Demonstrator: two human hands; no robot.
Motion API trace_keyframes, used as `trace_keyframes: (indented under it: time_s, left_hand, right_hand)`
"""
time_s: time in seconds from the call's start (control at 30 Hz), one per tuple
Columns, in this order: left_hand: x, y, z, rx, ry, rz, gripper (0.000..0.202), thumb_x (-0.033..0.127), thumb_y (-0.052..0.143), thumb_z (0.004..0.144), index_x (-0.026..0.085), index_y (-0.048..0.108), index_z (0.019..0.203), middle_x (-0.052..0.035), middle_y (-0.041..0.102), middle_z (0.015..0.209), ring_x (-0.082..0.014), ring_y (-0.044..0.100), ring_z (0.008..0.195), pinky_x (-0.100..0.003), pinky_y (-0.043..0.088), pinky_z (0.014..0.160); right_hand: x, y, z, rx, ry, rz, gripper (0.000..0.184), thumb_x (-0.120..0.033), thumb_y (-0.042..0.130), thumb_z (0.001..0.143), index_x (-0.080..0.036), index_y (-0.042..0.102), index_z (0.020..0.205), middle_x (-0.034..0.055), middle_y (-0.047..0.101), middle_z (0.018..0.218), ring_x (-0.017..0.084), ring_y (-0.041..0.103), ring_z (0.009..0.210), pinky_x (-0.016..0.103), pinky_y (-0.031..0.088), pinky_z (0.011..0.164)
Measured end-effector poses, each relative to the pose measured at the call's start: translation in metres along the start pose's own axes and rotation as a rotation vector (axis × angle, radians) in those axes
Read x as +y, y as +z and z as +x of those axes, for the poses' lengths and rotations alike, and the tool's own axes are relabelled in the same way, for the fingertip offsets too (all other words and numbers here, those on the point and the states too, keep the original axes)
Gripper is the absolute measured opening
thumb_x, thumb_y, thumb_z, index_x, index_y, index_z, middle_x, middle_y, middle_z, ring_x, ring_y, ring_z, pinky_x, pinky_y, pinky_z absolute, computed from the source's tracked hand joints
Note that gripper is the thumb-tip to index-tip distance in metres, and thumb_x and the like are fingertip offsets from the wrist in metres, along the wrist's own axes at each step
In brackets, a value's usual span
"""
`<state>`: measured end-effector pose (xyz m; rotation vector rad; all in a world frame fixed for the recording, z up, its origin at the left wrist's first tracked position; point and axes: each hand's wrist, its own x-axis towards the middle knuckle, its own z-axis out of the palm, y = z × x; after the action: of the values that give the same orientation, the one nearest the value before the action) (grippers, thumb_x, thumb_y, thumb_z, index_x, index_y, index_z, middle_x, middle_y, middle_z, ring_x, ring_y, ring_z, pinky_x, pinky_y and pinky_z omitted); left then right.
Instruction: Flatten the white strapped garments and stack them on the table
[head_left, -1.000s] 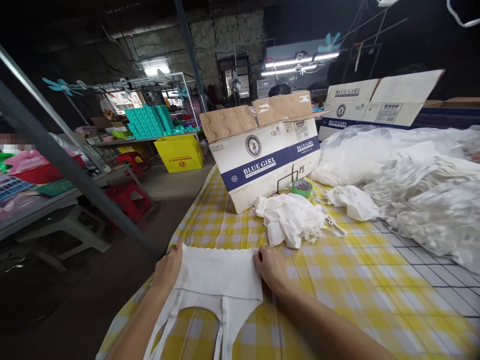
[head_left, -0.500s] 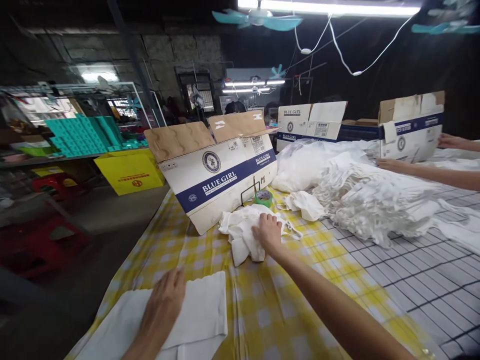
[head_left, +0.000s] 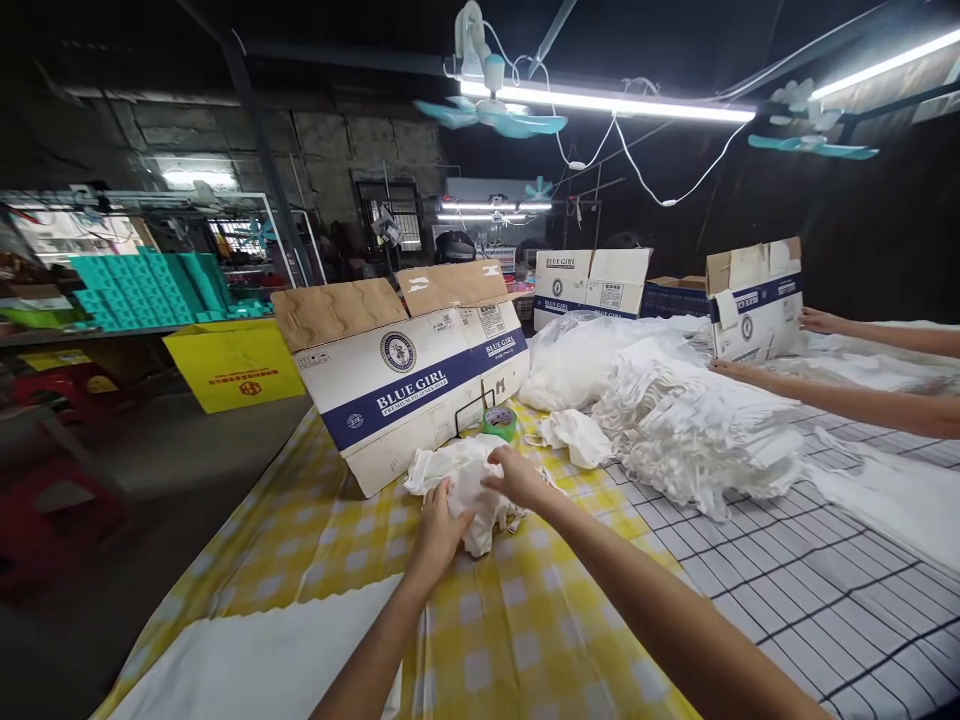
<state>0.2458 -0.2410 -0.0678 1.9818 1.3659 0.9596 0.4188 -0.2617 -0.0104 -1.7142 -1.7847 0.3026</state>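
Note:
A crumpled white garment (head_left: 459,462) with thin straps lies on the yellow checked cloth, in front of the big carton. My right hand (head_left: 519,478) pinches its upper right part between thumb and fingers. At its lower left, my left hand (head_left: 436,530) closes thumb and fingers on the fabric, partly covering it. Flat white fabric (head_left: 262,650) lies under my left forearm at the near edge. Just behind the garment sits a green roll of tape (head_left: 499,423). Another small white piece (head_left: 576,437) lies to the right.
A BLUE GIRL carton (head_left: 409,385) with open flaps leans behind the garment. A heap of white garments (head_left: 697,425) and a clear plastic bag (head_left: 581,355) fill the right side. Another person's hands (head_left: 821,322) hold a farther carton (head_left: 757,310). A yellow bag (head_left: 232,365) stands left.
My left hand has moved from the flat white fabric forward and right to the crumpled garment. My right hand stays at the garment, whose top is now bunched up. The view has tilted up.

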Motion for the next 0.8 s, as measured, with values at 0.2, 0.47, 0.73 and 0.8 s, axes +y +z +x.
trace_keyframes:
  time_s: [0.2,0.47,0.73,0.8]
  left_hand:
    - [-0.001,0.006,0.018,-0.109,-0.044,-0.078,0.034,0.029,0.061,0.064,0.013,0.059,0.093,-0.0055,0.066,0.084,-0.0220,0.062,0.078,-0.031,0.047,0.071]
    - [0.059,-0.027,0.032,-0.097,0.044,-0.514,0.032,0.044,0.055,0.075,0.018,0.056,0.093,0.0008,0.064,0.081,-0.0160,0.060,0.074,-0.023,0.047,0.064]
    - [0.134,-0.056,0.005,-0.076,-0.013,-0.997,0.046,0.030,0.070,0.066,0.022,0.055,0.109,-0.0008,0.068,0.091,-0.0159,0.064,0.072,-0.021,0.051,0.061]
    - [0.143,-0.058,-0.008,-0.222,-0.024,-0.964,0.053,0.031,0.069,0.067,0.022,0.052,0.116,-0.0032,0.069,0.093,-0.0184,0.065,0.073,-0.023,0.051,0.060]
  right_hand:
    - [0.010,0.009,-0.003,0.047,-0.074,0.032,0.005,-0.015,0.064,0.068,-0.016,0.059,0.067,0.0040,0.060,0.082,0.017,0.053,0.081,0.025,0.035,0.069]
    - [-0.028,-0.060,0.022,0.340,-0.208,0.276,0.014,-0.032,0.050,0.083,-0.019,0.051,0.078,-0.0033,0.052,0.071,0.012,0.047,0.069,0.021,0.035,0.067]
    - [-0.064,-0.110,-0.001,0.355,-0.315,0.804,0.027,-0.044,0.054,0.078,-0.018,0.050,0.071,-0.0060,0.035,0.059,0.008,0.032,0.056,0.019,0.029,0.052]
    - [-0.069,-0.122,-0.012,0.322,-0.303,0.857,0.031,-0.047,0.055,0.077,-0.018,0.051,0.071,-0.0064,0.034,0.058,0.007,0.030,0.054,0.019,0.026,0.050]
